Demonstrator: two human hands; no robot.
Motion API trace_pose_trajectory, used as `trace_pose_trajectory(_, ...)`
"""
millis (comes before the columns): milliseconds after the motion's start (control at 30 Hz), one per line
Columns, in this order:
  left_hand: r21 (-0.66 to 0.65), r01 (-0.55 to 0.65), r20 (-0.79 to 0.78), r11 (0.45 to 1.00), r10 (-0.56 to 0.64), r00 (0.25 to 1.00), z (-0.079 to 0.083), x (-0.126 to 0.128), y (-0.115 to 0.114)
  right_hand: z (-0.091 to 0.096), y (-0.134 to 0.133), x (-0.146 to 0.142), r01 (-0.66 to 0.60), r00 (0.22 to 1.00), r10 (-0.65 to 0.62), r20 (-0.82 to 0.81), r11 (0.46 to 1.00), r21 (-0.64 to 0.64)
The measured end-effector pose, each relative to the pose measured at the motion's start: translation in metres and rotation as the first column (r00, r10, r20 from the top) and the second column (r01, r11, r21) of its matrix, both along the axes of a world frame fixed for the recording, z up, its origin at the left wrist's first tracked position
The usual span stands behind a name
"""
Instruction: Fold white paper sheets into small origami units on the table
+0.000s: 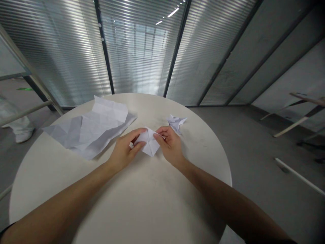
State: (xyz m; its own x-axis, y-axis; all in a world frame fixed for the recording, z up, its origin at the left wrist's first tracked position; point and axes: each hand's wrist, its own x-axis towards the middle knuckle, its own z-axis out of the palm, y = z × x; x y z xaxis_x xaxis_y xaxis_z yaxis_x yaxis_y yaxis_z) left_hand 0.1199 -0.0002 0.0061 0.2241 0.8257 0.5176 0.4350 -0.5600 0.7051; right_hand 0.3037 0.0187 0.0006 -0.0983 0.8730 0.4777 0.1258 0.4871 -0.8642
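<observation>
A small folded piece of white paper (149,144) with a crease down its middle is held just over the table between both hands. My left hand (124,148) pinches its left side, thumb in front and fingers along the upper edge. On the right side, my right hand (171,144) grips the paper's edge between thumb and fingers. Behind my right hand lies a folded paper figure (175,123) with pointed tips, partly hidden by the hand. To the left, creased sheets of white paper (88,125) lie spread and overlapping.
The round white table (142,206) carries all the paper. Beyond it stands a glass partition (137,51) with blinds. At the left, a metal frame (30,110) and a person's leg and shoe (20,128) show. Another table (308,98) stands at the right.
</observation>
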Motion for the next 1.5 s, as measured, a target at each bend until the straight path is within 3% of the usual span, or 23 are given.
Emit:
trace_pose_trajectory(133, -0.027, 0.019, 0.013, 0.999, -0.019, 1.000, -0.003, 0.001, 0.002, -0.001, 0.000, 0.000, 0.015, 1.000, -0.016, 0.013, 1.000, 0.024)
trace_pose_trajectory(333, 0.017, 0.014, 0.182, 1.000, -0.017, 0.983, -0.005, 0.002, 0.003, -0.001, -0.001, -0.001, -0.097, 0.995, 0.097, -0.006, 0.994, 0.048)
trace_pose_trajectory(467, 0.116, -0.032, 0.049, 0.993, 0.026, 0.998, -0.005, 0.002, 0.000, -0.001, -0.002, -0.001, -0.084, 0.996, 0.084, 0.012, 0.996, 0.011)
trace_pose_trajectory(600, 0.209, 0.002, -0.013, 0.978, 0.001, 1.000, -0.003, 0.002, -0.002, -0.003, -0.003, 0.000, -0.038, 0.999, 0.037, 0.038, 0.998, 0.041)
trace_pose_trajectory(833, 0.086, 0.002, 0.085, 0.996, -0.009, 0.996, -0.004, 0.001, 0.004, 0.001, -0.006, 0.003, -0.013, 0.987, -0.020, 0.158, 0.979, 0.202)
trace_pose_trajectory(967, 0.086, 0.019, 0.079, 0.996, -0.026, 0.997, -0.004, 0.001, 0.005, 0.007, -0.005, 0.004, -0.090, 0.969, 0.024, 0.244, 0.960, 0.264)
trace_pose_trajectory(1133, 0.308, -0.118, -0.045, 0.944, 0.138, 0.989, 0.001, 0.001, 0.000, 0.007, -0.002, 0.002, -0.094, 0.947, 0.027, 0.322, 0.976, 0.195)
trace_pose_trajectory(1200, 0.364, -0.092, -0.069, 0.927, 0.126, 0.990, 0.003, 0.001, -0.002, 0.007, -0.001, 0.001, -0.080, 0.943, 0.011, 0.332, 0.978, 0.194)
trace_pose_trajectory(1300, 0.275, -0.048, -0.070, 0.960, 0.070, 0.995, 0.003, 0.002, -0.004, 0.007, -0.002, 0.001, -0.120, 0.941, 0.057, 0.333, 0.978, 0.173)
trace_pose_trajectory(1400, 0.146, -0.167, -0.021, 0.975, 0.172, 0.985, 0.003, 0.005, -0.004, 0.006, -0.005, -0.001, -0.136, 0.957, 0.129, 0.260, 0.991, 0.010)
trace_pose_trajectory(1500, 0.067, -0.227, 0.064, 0.972, 0.222, 0.973, 0.003, 0.006, -0.003, 0.004, -0.006, -0.005, -0.160, 0.982, 0.173, 0.071, 0.975, -0.152)
